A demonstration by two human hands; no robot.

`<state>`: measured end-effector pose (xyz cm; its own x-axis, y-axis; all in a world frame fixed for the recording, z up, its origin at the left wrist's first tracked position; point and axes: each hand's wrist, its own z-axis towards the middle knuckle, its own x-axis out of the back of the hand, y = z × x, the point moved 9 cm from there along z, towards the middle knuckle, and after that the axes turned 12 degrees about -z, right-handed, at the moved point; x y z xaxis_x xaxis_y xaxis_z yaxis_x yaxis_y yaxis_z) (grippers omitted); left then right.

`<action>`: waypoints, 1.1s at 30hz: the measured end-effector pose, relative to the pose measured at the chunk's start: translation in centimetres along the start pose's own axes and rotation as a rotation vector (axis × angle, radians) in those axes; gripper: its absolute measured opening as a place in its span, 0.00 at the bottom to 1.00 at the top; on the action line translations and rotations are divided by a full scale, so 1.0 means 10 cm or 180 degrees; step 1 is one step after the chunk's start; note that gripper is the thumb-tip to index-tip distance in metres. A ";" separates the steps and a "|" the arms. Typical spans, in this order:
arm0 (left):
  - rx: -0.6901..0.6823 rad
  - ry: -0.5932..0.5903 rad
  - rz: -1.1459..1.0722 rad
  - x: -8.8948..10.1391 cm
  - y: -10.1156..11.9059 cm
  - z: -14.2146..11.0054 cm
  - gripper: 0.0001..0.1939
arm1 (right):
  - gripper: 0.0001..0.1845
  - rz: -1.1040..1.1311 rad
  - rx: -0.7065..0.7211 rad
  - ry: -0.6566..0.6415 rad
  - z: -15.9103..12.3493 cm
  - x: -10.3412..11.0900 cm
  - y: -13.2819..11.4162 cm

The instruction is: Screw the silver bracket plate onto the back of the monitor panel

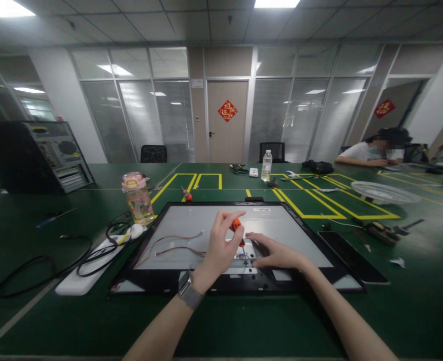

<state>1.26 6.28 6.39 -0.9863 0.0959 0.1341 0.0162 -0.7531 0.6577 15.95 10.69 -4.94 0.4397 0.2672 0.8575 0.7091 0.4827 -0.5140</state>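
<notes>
A flat display panel (191, 220) with a grey metal back and black frame lies in front of me. My left hand (221, 243), a watch on its wrist, is closed round the orange handle of a screwdriver (237, 224). The shaft points down at a small circuit board (241, 256) near the panel's front edge; whether the tip sits in a screw is too small to tell. My right hand (272, 253) rests beside the board, fingers apart, its fingertips by the bracket. Thin cables (180, 249) run across the panel to the left.
A pink-lidded bottle (138, 200), a white power strip (93, 265) and black cables stand left. A black phone-like slab (351, 256) and a tool (381, 232) lie right. Farther off are a computer case (29, 158), a water bottle (266, 165), a white round grille (385, 192) and a seated person (372, 149).
</notes>
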 end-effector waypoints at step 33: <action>0.0237 -0.0150 -0.0507 -0.03 -0.07 0.01 0.18 | 0.43 0.0036 0.0032 0.0020 0.00 0.00 0.00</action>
<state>1.60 6.86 5.98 -0.9687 0.2417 0.0573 -0.1257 -0.6758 0.7263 15.91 10.72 -4.94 0.4511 0.2676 0.8514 0.6985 0.4879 -0.5235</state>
